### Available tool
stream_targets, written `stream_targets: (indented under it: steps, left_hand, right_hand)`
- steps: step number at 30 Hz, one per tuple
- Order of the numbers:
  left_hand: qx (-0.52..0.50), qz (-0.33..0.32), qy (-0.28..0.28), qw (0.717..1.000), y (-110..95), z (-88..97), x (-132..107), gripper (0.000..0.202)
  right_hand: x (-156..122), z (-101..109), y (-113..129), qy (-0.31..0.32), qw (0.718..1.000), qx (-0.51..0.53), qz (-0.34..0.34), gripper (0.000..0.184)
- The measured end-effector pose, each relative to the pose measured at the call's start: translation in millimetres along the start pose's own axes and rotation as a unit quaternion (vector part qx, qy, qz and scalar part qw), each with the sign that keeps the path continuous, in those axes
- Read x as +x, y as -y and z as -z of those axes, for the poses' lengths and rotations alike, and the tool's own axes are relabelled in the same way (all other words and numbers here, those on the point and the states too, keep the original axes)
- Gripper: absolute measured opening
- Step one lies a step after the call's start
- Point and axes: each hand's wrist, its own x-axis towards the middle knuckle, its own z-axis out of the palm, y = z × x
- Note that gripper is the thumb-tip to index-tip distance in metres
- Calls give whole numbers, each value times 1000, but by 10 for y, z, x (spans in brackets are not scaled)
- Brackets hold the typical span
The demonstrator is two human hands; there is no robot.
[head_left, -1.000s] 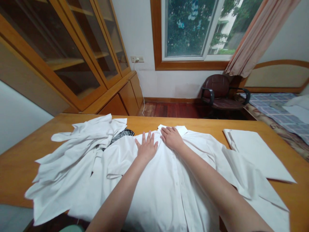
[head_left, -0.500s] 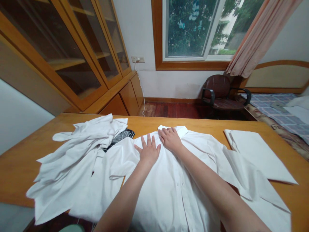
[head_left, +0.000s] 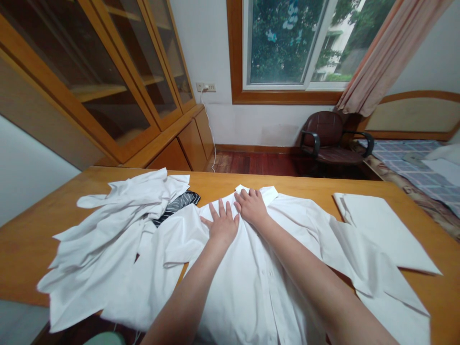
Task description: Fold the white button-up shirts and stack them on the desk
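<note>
A white button-up shirt lies spread front side up on the wooden table, its collar toward the far edge. My left hand rests flat with fingers spread on the shirt's shoulder, left of the collar. On the collar and upper placket lies my right hand, palm down, fingers stretched out but closer together. Neither hand grips the cloth. The sleeve at left stretches toward a heap of white garments; the other reaches toward the right side of the table.
A folded white garment lies at the right. Black striped fabric pokes out beside the heap at left. Beyond the table stand a glass-doored cabinet, a brown armchair and a bed. A pale green rounded object shows below the near edge.
My right hand has shifted very slightly left on the collar. My left hand and the shirt look nearly the same.
</note>
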Motion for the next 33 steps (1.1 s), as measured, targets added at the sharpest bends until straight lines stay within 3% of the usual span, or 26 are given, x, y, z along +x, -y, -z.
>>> stream_targets:
  steps: [9, 15, 18, 24, 26, 29, 33]
  left_hand:
    - [-15, 2, 20, 1000, 110, 13, 60, 70]
    - [-24, -2, 36, 999, 308, 9, 195, 71]
    - [-25, -9, 41, 999, 390, 72, 253, 72]
    - [-30, -25, 28, 999, 407, 201, 335, 69]
    - [-31, -59, -21, 998, 344, 251, 346, 64]
    - [-45, -174, -97, 979, 167, 325, 358, 58]
    - [-61, -355, -104, 927, -144, 301, 405, 54]
  right_hand:
    - [-124, 10, -118, -50, 998, 8, 28, 47]
    - [-396, 116, -606, -79, 994, 58, -56, 44]
    - [-596, 146, -903, -49, 992, 58, -99, 42]
    - [-831, 21, -1146, 44, 997, 14, -67, 53]
    - [-814, -27, -1151, 65, 995, 9, -77, 56]
    - [-753, -55, -1156, 96, 992, 15, -83, 58]
    - [-708, -34, -1179, 115, 991, 19, -67, 58]
